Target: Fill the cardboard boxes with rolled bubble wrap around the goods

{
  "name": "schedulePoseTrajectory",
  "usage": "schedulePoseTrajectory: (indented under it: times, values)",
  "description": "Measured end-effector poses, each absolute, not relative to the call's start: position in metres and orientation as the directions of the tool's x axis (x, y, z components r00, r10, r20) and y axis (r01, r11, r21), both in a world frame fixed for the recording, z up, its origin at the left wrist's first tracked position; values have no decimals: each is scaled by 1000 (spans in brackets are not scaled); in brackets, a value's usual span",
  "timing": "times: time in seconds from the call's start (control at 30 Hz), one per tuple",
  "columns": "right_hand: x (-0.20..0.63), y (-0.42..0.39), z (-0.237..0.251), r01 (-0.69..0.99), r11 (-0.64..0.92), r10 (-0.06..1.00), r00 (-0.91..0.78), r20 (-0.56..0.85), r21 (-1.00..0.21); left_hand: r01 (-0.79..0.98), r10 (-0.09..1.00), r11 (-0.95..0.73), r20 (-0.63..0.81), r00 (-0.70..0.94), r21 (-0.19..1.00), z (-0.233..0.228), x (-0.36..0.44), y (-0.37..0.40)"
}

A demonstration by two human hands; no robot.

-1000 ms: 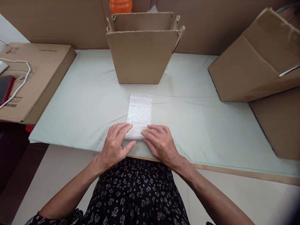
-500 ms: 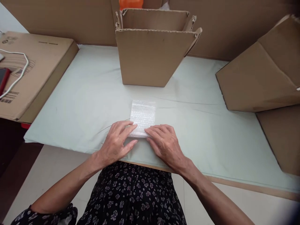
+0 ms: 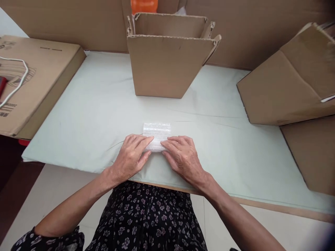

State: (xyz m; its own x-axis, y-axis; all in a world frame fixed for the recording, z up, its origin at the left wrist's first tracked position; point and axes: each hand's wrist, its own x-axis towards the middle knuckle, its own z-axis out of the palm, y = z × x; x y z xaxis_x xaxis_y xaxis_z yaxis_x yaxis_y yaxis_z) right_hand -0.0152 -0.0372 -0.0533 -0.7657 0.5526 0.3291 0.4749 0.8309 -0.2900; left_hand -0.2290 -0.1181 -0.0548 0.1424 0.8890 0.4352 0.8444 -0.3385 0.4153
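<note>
A piece of clear bubble wrap [image 3: 157, 130] lies on the pale green cloth near the front edge of the table, its near part rolled up into a thick edge. My left hand [image 3: 133, 153] grips the left end of that roll, fingers on top and thumb at the near side. At the right end, my right hand [image 3: 181, 153] holds the roll the same way, fingertips pressed on the plastic. Whether anything lies inside the roll is hidden.
Beyond the wrap stands an open-topped cardboard box [image 3: 167, 66], with an orange object [image 3: 144, 6] behind it. More cardboard boxes [image 3: 277, 90] stand at the right. On the left, a flat carton [image 3: 49, 73] bears a white cable [image 3: 22, 78]. Cardboard panels [image 3: 78, 24] line the back.
The flat part of the bubble wrap has become shorter, its far edge drawn nearer as the near roll has thickened. Both hands stay on the roll. The view has shifted slightly.
</note>
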Motion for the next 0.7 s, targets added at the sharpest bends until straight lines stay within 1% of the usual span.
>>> schedulePoseTrajectory:
  times: [0.07, 0.1, 0.17, 0.23, 0.3, 0.33, 0.4, 0.43, 0.47, 0.5, 0.57, 0.63, 0.7]
  values:
    - [-13, -39, -49, 463, 812, 569, -763, 306, -356, 829, 891, -354, 426, 157, 433, -55, -229, -119]
    - [-12, -40, -47, 466, 805, 576, -761, 298, -367, 827, 894, -348, 421, 151, 442, -56, -229, -118]
    - [-12, -41, -46, 491, 805, 584, -757, 294, -333, 837, 903, -318, 412, 123, 445, -57, -229, -111]
    - [-14, -38, -47, 516, 815, 577, -761, 297, -263, 852, 911, -264, 408, 66, 452, -58, -230, -104]
    - [-17, -31, -52, 519, 819, 572, -762, 303, -243, 835, 912, -198, 408, -35, 513, -56, -231, -102]
    - [-19, -27, -54, 520, 810, 585, -749, 312, -269, 801, 914, -158, 393, -102, 577, -54, -232, -104]
    - [-20, -20, -58, 532, 760, 645, -686, 336, -372, 656, 921, -63, 298, -253, 752, -49, -230, -112]
    - [-21, -19, -59, 536, 722, 684, -646, 338, -437, 545, 928, -12, 212, -307, 838, -48, -228, -117]
    - [-21, -20, -59, 535, 681, 721, -611, 327, -501, 420, 937, 37, 115, -329, 907, -47, -225, -121]
    - [-20, -22, -58, 526, 640, 749, -588, 305, -560, 295, 948, 77, 22, -318, 953, -47, -221, -125]
    - [-20, -28, -56, 494, 570, 779, -579, 241, -656, 77, 967, 113, -92, -239, 991, -49, -210, -128]
    - [-18, -33, -52, 456, 534, 775, -600, 197, -712, -75, 975, 97, -110, -192, 992, -50, -200, -126]
    - [-15, -34, -46, 419, 521, 766, -614, 191, -744, -141, 975, 81, -108, -193, 987, -47, -194, -122]
